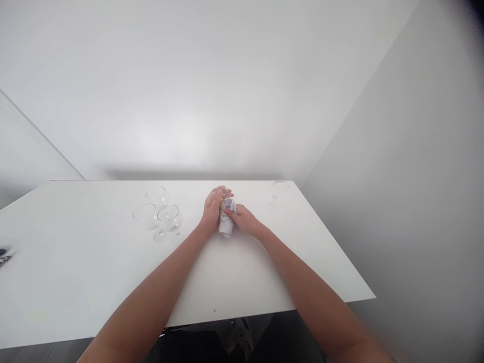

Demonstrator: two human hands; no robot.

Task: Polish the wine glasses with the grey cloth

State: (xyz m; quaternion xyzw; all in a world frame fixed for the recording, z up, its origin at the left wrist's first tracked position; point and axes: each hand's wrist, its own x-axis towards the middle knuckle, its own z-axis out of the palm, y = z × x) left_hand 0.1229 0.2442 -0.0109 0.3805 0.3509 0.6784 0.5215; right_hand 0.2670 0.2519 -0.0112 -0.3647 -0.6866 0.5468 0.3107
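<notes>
While the left hand [212,207] grips a glass [226,195] and the right hand [244,218] pinches a cloth [226,227] against it, wiping seems in hand, next needing a gentle turn.

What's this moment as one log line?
left hand: holds glass | right hand: white cloth against glass | table: glasses left, another glass right

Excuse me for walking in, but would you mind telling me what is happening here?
A person's left hand holds a clear glass while the right hand holds a white cloth against it. Three stemmed glasses stand together leftward on the white table; another glass stands near its far right corner.
</notes>
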